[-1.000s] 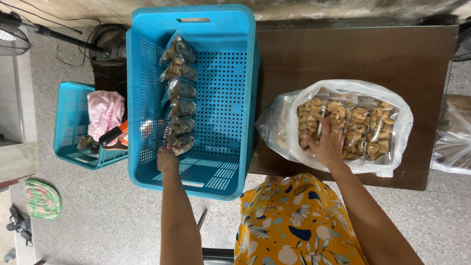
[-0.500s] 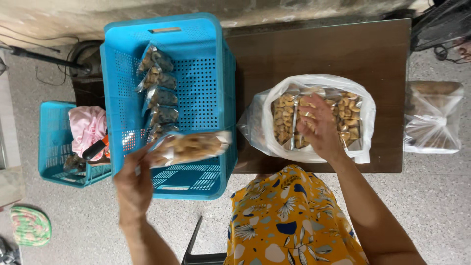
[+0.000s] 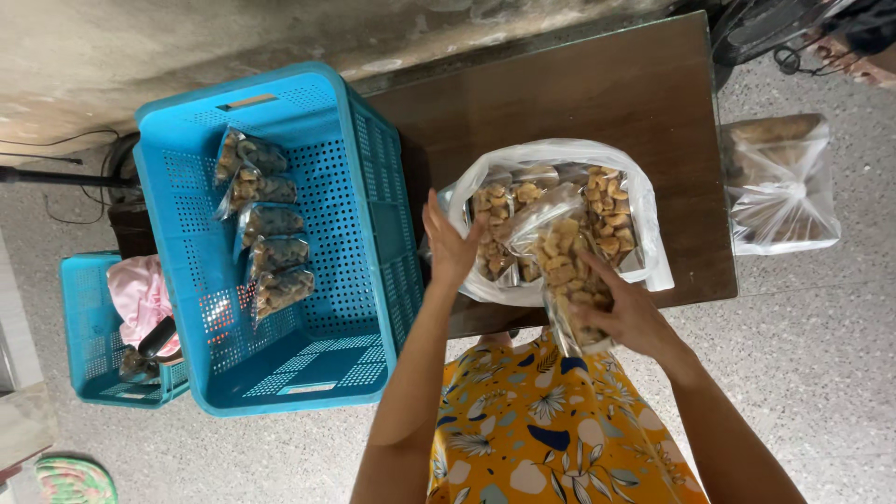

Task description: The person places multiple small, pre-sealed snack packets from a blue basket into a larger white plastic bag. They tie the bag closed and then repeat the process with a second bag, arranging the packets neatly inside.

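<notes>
I see my right hand in the lower middle of the frame. Its fingers are curled around a clear packet of snacks, gripping it from the right side. The packet sits just over the front edge of the big white plastic bag, which lies on the brown table in the upper right. More snack packets fill that bag.

My left hand is in the middle of the frame, at the left edge of the white bag. Its fingers are straight and a little spread, holding nothing.

On the left stands a big blue crate. Five snack packets lie in a row inside it.
</notes>
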